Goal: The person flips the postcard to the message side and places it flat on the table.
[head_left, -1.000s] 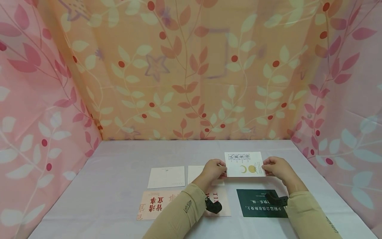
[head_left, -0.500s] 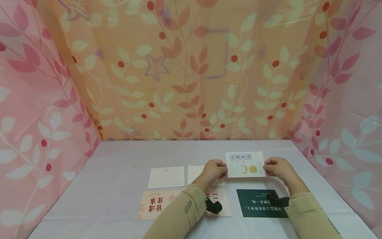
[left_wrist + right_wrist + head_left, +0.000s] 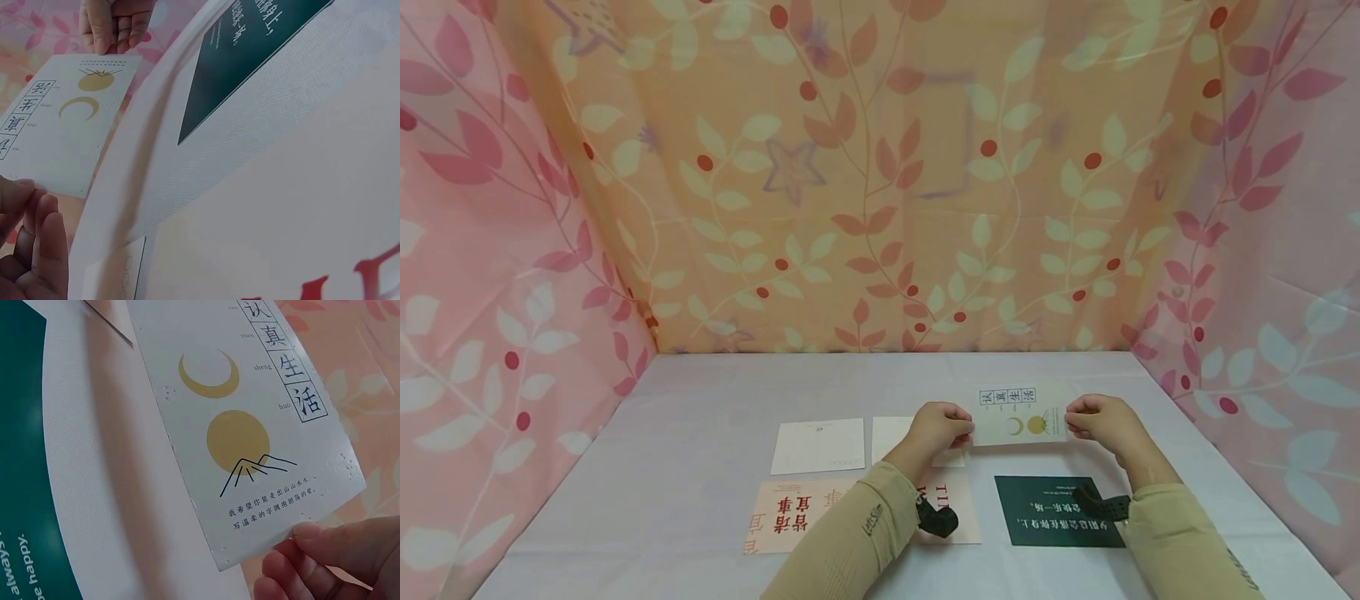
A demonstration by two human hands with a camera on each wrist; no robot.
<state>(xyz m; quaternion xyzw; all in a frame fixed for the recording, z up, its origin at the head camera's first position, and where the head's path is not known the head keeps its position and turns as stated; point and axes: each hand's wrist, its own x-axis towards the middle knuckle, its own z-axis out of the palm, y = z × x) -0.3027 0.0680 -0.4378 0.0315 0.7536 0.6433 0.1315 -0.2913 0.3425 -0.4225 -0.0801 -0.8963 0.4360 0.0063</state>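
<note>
A white postcard (image 3: 1018,417) with a gold moon, a gold sun and boxed Chinese characters is held up off the table between both hands. My left hand (image 3: 938,433) pinches its left short edge between thumb and fingers. On the opposite edge, my right hand (image 3: 1101,425) pinches it the same way. The right wrist view shows the postcard's printed face (image 3: 250,425) close up, the thumb near its lower edge. Below the hands lies a dark green card (image 3: 1052,521) with white writing, partly covered by the right wrist strap.
Two white cards lie side by side: the left one (image 3: 818,446) shows fully, the right one (image 3: 891,433) is partly behind the left hand. In front are pink cards with red lettering (image 3: 790,512), partly under the left forearm. Floral curtains (image 3: 865,167) enclose the white table (image 3: 647,500).
Both hands, still pinching the postcard, have shifted slightly to the right. The postcard has tilted a little and looks duller. The cards on the table have not moved.
</note>
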